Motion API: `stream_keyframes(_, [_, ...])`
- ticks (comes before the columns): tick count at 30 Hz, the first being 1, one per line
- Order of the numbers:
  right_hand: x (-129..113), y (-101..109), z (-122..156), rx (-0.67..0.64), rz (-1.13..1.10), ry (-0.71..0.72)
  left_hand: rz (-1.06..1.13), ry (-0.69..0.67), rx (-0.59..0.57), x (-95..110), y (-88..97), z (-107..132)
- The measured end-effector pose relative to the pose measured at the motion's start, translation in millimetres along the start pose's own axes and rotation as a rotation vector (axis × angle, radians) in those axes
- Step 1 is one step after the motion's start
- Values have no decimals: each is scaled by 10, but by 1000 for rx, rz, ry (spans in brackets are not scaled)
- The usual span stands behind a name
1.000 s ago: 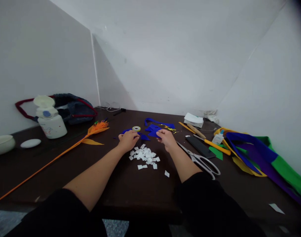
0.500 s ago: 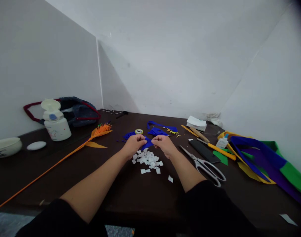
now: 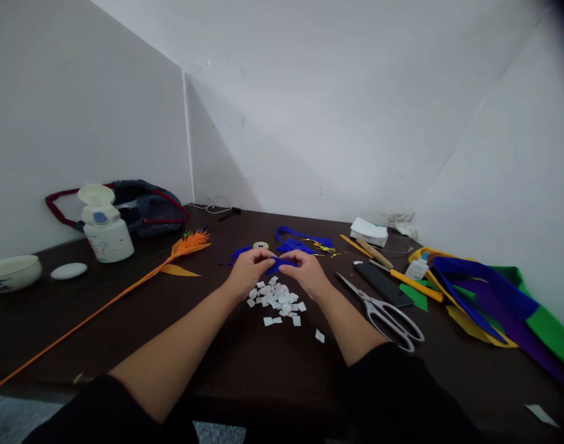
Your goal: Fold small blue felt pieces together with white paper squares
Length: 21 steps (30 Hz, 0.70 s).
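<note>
Between my two hands is a small piece of blue crepe paper [image 3: 276, 266], partly covered by the fingers. My left hand [image 3: 250, 271] pinches its left side, and my right hand [image 3: 305, 271] pinches its right side. Just below them lies a loose heap of small white paper squares [image 3: 277, 297]. Behind my left hand are a bunch of blue strips [image 3: 241, 253] and a yellow-rimmed tape roll [image 3: 261, 245]. More blue paper pieces [image 3: 295, 246] lie behind my right hand, with thin yellow scraps [image 3: 326, 249] among them.
Scissors [image 3: 379, 308], a black flat case [image 3: 384, 282], a yellow-handled cutter [image 3: 416, 283], a glue bottle [image 3: 417, 267] and coloured paper [image 3: 485, 296] lie on the right. An orange paper flower [image 3: 192, 243], a white bottle [image 3: 107, 234], a bowl [image 3: 13, 274] and a bag [image 3: 157, 213] are left.
Both hands have shifted slightly; my right fingers now reach over the blue piece, where before they were at its edge. The piece looks bunched lower between the fingers.
</note>
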State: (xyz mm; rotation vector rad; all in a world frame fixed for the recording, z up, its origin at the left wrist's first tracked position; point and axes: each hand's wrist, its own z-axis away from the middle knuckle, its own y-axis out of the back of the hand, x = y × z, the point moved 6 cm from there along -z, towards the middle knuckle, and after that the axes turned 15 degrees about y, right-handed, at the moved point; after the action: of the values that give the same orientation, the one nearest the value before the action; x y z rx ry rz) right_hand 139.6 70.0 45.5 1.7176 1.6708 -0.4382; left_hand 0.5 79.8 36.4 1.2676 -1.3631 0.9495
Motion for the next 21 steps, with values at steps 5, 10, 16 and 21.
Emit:
stream_keyframes(5, [-362, 21, 30, 70, 474, 486, -158, -275, 48, 239, -16, 138])
stream_keyframes(10, [-535, -34, 122, -23, 760, 769, -582, -507, 294, 389, -6, 282])
stream_keyframes(16, [-612, -33, 178, -23, 878, 898, -799, -664, 463, 422, -30, 389])
stream_keyframes(21, [-612, 17, 186, 96, 850, 882, -765, -792, 524, 499, -28, 503])
